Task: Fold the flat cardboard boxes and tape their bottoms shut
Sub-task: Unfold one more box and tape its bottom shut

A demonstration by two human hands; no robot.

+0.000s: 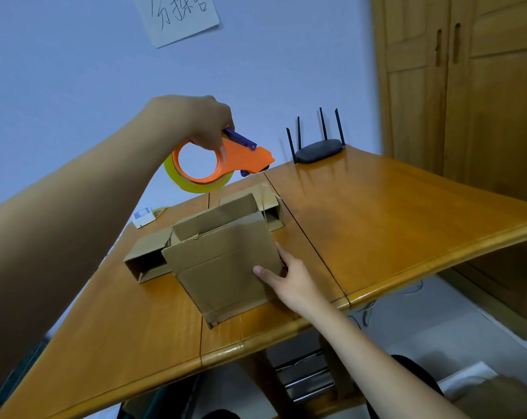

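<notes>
Two hands are in view, and the nearer one is your right hand (286, 278), coming in from the lower right of the frame. Its thumb lies flat across the near face of the cardboard box (226, 267) at the centre of the frame, while the other fingers reach round the box's right edge, so the hand pinches that side wall. The box stands on the wooden table (392, 231) near its front edge, with a flap raised along its upper, far side.

Left of centre, touching the box's left side, a second cardboard box (149, 258) lies on its side with its open end facing you. Just behind the held box, toward the upper middle, a third cardboard piece (271, 207) rests on the table (part of it is hidden by the raised flap). A thin strip of clear tape seems to run from its top edge up toward the dispenser, though it is too faint to be sure.

Your left hand (207, 125) hangs above the table at the upper centre, fingers curled tightly round the handle of the orange tape dispenser (244, 158), which carries a roll of yellowish tape (195, 184).

Further back, at the table's left edge, sits a small white device (143, 217). At the far end stands a black router (318, 150) with four antennas upright. On the wall at the upper left of the frame hangs a paper note (180, 16) with handwriting.
</notes>
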